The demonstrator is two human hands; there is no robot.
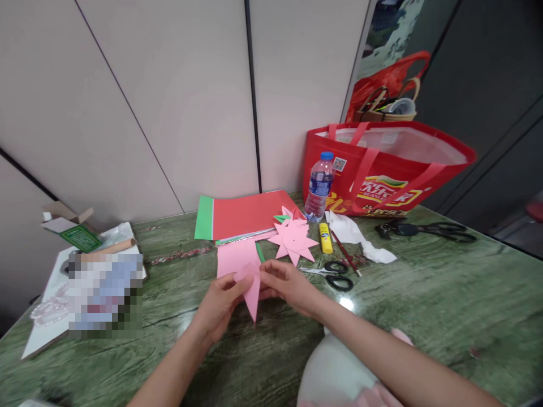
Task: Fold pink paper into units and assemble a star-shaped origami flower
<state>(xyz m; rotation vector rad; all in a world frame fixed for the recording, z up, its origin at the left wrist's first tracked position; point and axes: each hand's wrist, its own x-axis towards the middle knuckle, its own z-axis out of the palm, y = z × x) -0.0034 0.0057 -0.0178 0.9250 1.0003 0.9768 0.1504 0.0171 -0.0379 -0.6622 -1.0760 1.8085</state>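
Note:
Between my two hands is a folded piece of pink paper [253, 299], its sharp tip pointing down toward me. My left hand [223, 302] pinches it from the left, thumb on top. From the right, the fingers of my right hand [285, 281] close on its upper edge. A flat pink sheet [231, 257] lies just behind my hands. Pink paper stars [293, 240] are stacked to the right of it, with a bit of green among them. Scissors with black handles [333, 274] rest to the right of my right hand.
Past the hands are red and green paper sheets [250, 212], a water bottle [319, 189], a yellow glue stick [326, 238], a pencil [345, 253] and white tissue [360, 237]. A red bag [382, 169] stands at the back right. A green box [78, 234] sits at left.

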